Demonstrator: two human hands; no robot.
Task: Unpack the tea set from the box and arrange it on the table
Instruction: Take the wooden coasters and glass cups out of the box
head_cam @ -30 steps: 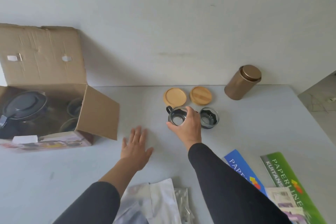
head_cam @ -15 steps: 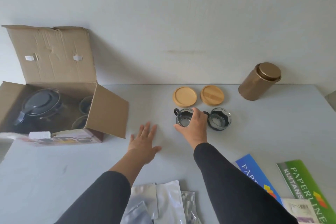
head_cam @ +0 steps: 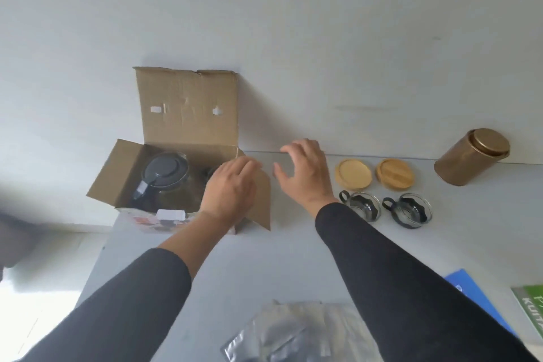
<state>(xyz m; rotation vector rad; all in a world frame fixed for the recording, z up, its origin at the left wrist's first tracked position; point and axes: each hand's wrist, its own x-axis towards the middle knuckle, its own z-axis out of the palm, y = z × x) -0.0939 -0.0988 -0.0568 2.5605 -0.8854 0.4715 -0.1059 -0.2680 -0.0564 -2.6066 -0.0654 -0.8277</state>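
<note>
An open cardboard box point(head_cam: 188, 109) sits at the table's back left, with a glass teapot with a dark lid point(head_cam: 166, 175) inside. My left hand point(head_cam: 230, 185) hovers over the box's right side and right flap, fingers relaxed, holding nothing; it hides what lies in that part of the box. My right hand point(head_cam: 305, 173) is in the air just right of the box, fingers spread and loosely curved, empty. Two glass cups with dark handles point(head_cam: 360, 205) point(head_cam: 411, 209) stand on the table. Behind them lie two round wooden coasters point(head_cam: 353, 173) point(head_cam: 395, 175).
A bronze tin point(head_cam: 470, 161) stands at the back right against the wall. Silver foil packets point(head_cam: 293, 332) lie at the near edge. A blue paper pack point(head_cam: 473, 294) and a green one point(head_cam: 529, 306) lie at the near right. The table's left edge point(head_cam: 102, 247) runs below the box.
My right hand has let go of the left cup and moved left toward the box. My left hand has lifted off the table and reached over the box. The view has swung left.
</note>
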